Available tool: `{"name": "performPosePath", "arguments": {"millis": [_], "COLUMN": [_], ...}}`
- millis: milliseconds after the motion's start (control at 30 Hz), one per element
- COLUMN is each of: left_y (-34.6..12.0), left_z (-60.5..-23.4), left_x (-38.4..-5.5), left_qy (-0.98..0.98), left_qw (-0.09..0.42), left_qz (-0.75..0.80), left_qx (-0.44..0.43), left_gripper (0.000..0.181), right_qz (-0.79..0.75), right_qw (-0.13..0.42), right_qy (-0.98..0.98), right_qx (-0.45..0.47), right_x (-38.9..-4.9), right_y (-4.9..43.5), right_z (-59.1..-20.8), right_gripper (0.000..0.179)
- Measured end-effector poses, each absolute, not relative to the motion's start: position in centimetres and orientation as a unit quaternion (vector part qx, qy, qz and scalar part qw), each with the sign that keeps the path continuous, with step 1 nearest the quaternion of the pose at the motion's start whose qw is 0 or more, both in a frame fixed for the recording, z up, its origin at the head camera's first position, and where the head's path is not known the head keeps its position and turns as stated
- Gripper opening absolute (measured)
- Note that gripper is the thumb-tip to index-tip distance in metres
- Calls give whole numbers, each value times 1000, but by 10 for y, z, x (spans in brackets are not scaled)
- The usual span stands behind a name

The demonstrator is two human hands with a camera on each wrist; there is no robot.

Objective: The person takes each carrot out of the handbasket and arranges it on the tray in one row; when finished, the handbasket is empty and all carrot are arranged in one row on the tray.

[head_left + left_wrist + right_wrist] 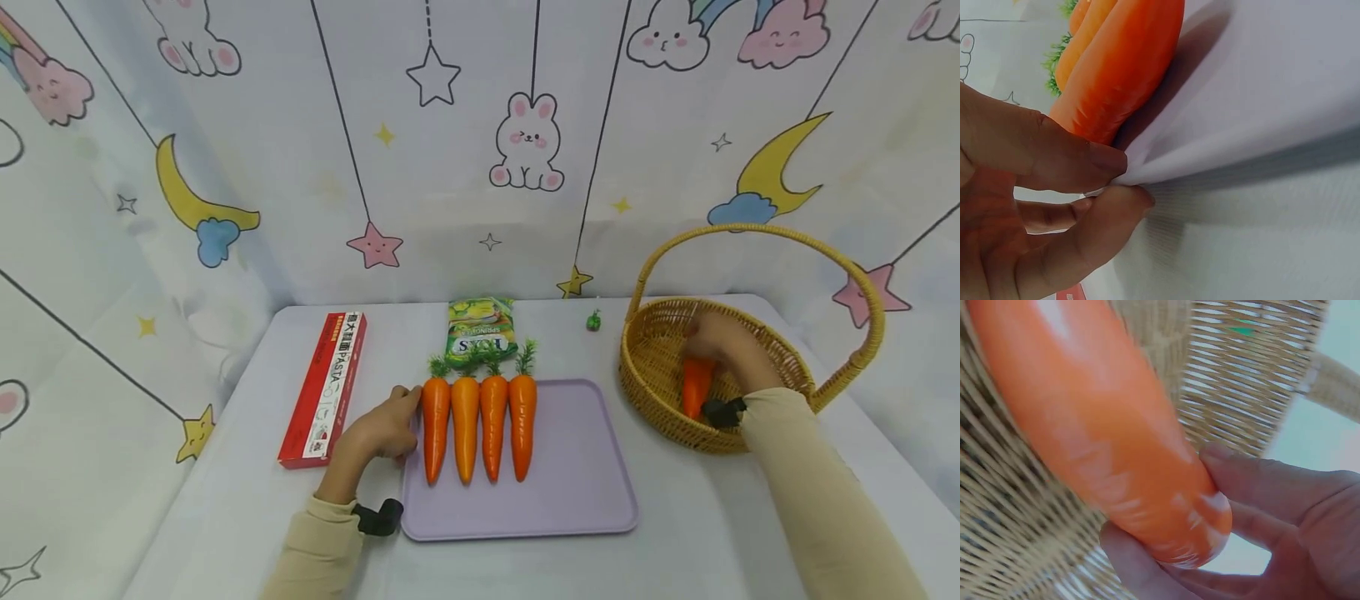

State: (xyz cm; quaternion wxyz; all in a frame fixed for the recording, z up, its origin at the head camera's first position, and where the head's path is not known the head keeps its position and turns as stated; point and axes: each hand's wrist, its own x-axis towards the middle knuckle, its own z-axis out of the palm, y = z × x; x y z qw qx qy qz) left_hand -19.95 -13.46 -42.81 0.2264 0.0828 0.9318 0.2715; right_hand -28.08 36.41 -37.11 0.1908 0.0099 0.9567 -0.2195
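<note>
My left hand (384, 425) pinches the left rim of a lilac tray (581, 467) between thumb and finger, right beside the leftmost carrot (1125, 69). Several orange carrots (492, 425) lie side by side on the tray's left half, green tops toward the back. Over at the right, my right hand (727, 346) reaches inside a wicker basket (648, 408) and holds another carrot (1110, 437) by its thick end. That carrot's tip points toward the basket's front, and its top is hidden by the hand.
Left of the tray lies a red and white pasta box (322, 392). Behind the carrots sits a green and yellow packet (482, 321). A small green item (593, 321) rests near the back edge. The basket's tall handle (870, 292) arches over the right side.
</note>
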Motion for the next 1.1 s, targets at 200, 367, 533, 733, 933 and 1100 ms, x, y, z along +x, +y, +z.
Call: {"name": "performPosePath", "arguments": {"millis": [200, 367, 533, 733, 933, 1100], "left_y": [-135, -136, -136, -136, -137, -137], "left_z": [-428, -431, -431, -432, -432, -431], "left_x": [-199, -199, -200, -200, -200, -200], "left_qy": [933, 935, 934, 932, 934, 933], "left_qw": [224, 219, 224, 224, 219, 219], "left_qz": [269, 264, 265, 272, 269, 270], "left_qx": [85, 90, 89, 88, 89, 91], "left_gripper": [86, 86, 88, 88, 88, 88], "right_qz": [-228, -238, -247, -248, -227, -220], "right_qw": [120, 87, 56, 22, 58, 86], "right_qy": [966, 967, 967, 965, 967, 968], "right_qx": [11, 5, -29, -78, -96, -82], "right_x": [-263, -241, -223, -212, -220, -228], "right_y": [357, 337, 300, 242, 197, 182], "right_z": [-345, -325, -317, -334, -376, -404], "right_gripper": [55, 56, 52, 42, 41, 39]}}
